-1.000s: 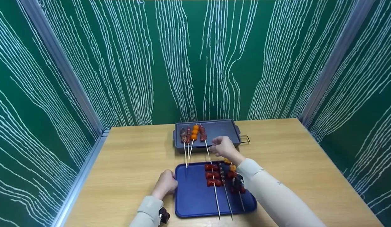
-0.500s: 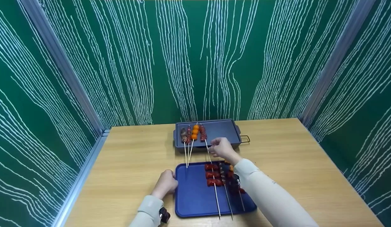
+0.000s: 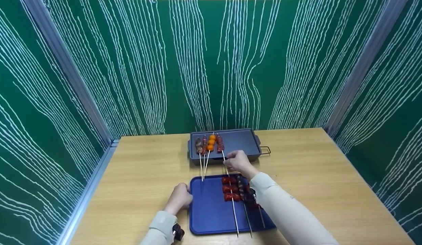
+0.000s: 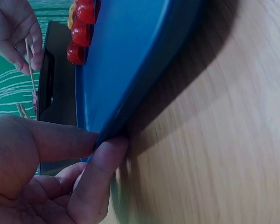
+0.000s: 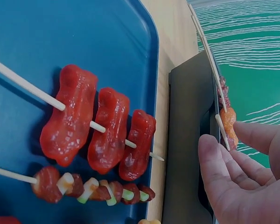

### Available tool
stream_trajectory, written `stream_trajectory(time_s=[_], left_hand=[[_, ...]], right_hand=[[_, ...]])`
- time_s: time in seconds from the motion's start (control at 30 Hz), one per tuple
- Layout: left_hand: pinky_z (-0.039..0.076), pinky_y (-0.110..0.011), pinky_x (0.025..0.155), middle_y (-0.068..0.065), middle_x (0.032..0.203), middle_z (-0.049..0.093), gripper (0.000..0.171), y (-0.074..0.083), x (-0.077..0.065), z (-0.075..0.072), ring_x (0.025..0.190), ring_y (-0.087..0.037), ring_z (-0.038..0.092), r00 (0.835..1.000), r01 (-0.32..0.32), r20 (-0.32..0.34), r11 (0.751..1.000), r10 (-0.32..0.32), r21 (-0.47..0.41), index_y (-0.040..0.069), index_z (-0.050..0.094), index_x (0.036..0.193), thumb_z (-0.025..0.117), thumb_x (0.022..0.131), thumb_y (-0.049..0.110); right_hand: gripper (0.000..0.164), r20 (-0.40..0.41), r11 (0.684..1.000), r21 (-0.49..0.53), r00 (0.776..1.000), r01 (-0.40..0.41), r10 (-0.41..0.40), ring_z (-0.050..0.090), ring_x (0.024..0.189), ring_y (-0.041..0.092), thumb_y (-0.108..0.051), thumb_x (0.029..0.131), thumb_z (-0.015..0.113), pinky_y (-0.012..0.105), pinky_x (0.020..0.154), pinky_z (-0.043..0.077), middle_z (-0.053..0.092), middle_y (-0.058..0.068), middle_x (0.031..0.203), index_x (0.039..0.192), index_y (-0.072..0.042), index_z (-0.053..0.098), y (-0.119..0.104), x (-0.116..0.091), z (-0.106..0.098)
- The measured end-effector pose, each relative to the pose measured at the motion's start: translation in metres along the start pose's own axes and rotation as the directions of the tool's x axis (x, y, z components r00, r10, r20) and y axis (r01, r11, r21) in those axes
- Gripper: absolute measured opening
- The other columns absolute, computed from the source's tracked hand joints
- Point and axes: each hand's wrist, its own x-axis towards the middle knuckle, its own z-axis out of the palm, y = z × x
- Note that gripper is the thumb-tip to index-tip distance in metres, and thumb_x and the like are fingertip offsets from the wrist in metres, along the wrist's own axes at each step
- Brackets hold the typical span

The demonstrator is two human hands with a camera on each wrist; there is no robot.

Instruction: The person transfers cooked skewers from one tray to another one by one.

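Two weak spots catch my eye from this remote seat, and the first is at the bare right hand (image 3: 240,161). Its thumb and fingers stand apart around the pale wooden stick of the dark-red meat skewer (image 3: 220,146); whether any fingertip touches the stick, I cannot tell. The meat lies on the dark grey, rectangular grill pan (image 3: 236,141), just beyond those fingertips, and the stick juts over the pan's front edge. If the fingers pinch only the loose end, I expect the meat to roll or swing, since its weight sits far from such a grip. It could then knock the skewer of glossy orange balls (image 3: 211,142), just left of it. To the left of the right fingers, three other sticks bunch at their ends, so catching one could drag its neighbours.

The second is at the bare left hand (image 3: 179,196), whose thumb and fingers are clamped on the left rim of the blue rectangular tray (image 3: 207,214). A tug there could slide the glossy red sausage skewer (image 3: 230,189), whose stick already pokes past the rim nearest the body.

Behind the right fingers, the pale sleeve (image 3: 286,207) hangs over more skewers; a dipping forearm could brush them askew. I cannot judge that clearance.
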Motion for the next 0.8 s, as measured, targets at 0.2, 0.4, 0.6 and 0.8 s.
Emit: stream_trajectory(time_s=[0.2, 0.4, 0.6, 0.8], left_hand=[[0.023, -0.029, 0.049, 0.010, 0.062, 0.027, 0.035, 0.001, -0.001, 0.000, 0.055, -0.012, 0.029, 1.000, 0.010, 0.008, 1.000, -0.010, 0.001, 0.025, 0.033, 0.060, 0.048, 0.070, -0.005], [0.025, -0.028, 0.048, 0.009, 0.063, 0.027, 0.036, 0.001, 0.000, -0.001, 0.053, -0.011, 0.031, 0.999, 0.030, 0.011, 1.000, -0.030, -0.004, 0.025, 0.030, 0.062, 0.048, 0.072, -0.004], [0.025, -0.028, 0.047, 0.010, 0.062, 0.027, 0.037, -0.001, 0.002, 0.000, 0.051, -0.011, 0.032, 0.999, 0.032, 0.013, 1.000, -0.031, -0.002, 0.026, 0.031, 0.060, 0.049, 0.071, -0.005], [0.024, -0.029, 0.047, 0.010, 0.061, 0.027, 0.037, -0.001, 0.002, 0.000, 0.052, -0.011, 0.031, 1.000, 0.022, 0.012, 1.000, -0.022, -0.013, 0.026, 0.032, 0.060, 0.049, 0.070, -0.005]], right_hand=[[0.028, -0.018, 1.000, -0.004, 1.000, -0.008, 0.008, 0.063, 0.064, 0.016, 0.010, 0.091, 0.070, 0.032, 0.063, 0.061, 0.064, 0.008, 0.080, 0.117, 0.016, 0.062, 0.002, 0.002, 0.006], [0.021, -0.031, 0.999, 0.020, 0.999, -0.027, 0.028, 0.065, 0.063, 0.016, 0.012, 0.091, 0.067, 0.035, 0.063, 0.065, 0.064, 0.008, 0.078, 0.112, 0.016, 0.064, 0.004, 0.005, 0.010], [0.019, -0.032, 0.995, 0.084, 0.998, -0.053, 0.056, 0.063, 0.057, 0.017, 0.015, 0.091, 0.062, 0.030, 0.057, 0.061, 0.062, 0.008, 0.073, 0.109, 0.013, 0.063, 0.006, 0.008, 0.011], [0.019, 0.003, 0.987, 0.139, 0.996, -0.085, 0.086, 0.062, 0.057, 0.016, 0.013, 0.094, 0.059, 0.030, 0.057, 0.060, 0.062, 0.009, 0.073, 0.113, 0.014, 0.061, 0.007, 0.008, 0.011]])
